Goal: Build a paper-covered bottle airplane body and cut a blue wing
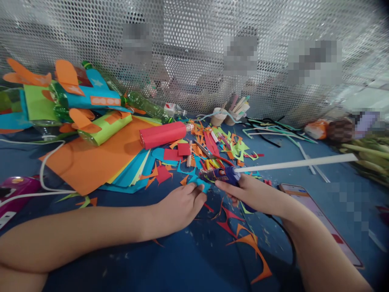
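My left hand [179,205] pinches a small piece of blue paper [200,183] between thumb and fingers, near the middle of the view. Close on its right, my right hand [252,192] is wrapped round a dark blue glue gun [223,175]. The gun's nozzle points left, at or just above the blue paper; whether they touch I cannot tell. A long white glue stick [294,164] sticks out of the gun's back toward the right. Beyond the hands lie scissors [206,151] among paper scraps, and a red paper-wrapped bottle [164,134].
Paper-covered bottles [91,95] crowd the back left, behind stacked orange paper [100,158]. Cups of sticks [218,117] stand by the perforated metal screen [188,48]. A phone [319,223] lies at the right, near my right forearm. Orange scraps [253,245] lie in front.
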Motion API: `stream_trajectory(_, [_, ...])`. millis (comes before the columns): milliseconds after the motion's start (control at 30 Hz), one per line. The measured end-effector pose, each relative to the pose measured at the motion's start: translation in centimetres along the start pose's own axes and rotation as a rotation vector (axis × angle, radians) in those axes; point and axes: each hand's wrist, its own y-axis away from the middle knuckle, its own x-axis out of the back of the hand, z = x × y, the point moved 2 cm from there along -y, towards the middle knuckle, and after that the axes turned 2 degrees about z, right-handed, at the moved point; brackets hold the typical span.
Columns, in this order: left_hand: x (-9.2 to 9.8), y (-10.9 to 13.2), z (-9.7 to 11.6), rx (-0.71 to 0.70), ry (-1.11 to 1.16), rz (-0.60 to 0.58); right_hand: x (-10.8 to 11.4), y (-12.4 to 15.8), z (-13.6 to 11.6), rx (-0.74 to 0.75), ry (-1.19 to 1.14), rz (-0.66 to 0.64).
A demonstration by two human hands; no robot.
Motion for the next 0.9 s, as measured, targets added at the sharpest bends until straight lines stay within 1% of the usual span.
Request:
stream_trajectory(267, [-0.08,0.05,0.01,0.006,0.008,-0.022,-0.3,-0.38,-0.25,0.033,0.032,0.05])
stream_trajectory(467, [0.06,0.02,-0.01,0.008,-0.003,-0.024,-0.14,-0.13,0.08,0.033,0.014,0.032])
stream_trajectory(667, [-0.3,0.1,-0.1,0.016,0.025,0.001,0.24,0.22,-0.05,0.01,0.035,-0.001])
stream_trajectory(833, [-0.39,0.09,-0.07,0.001,-0.002,0.019,0.09,0.11,-0.02,-0.004,0.07,0.023])
stream_trajectory(900, [-0.27,0.04,-0.07,0.0,-0.008,0.024,0.03,0.17,0.16,-0.021,0.023,0.008])
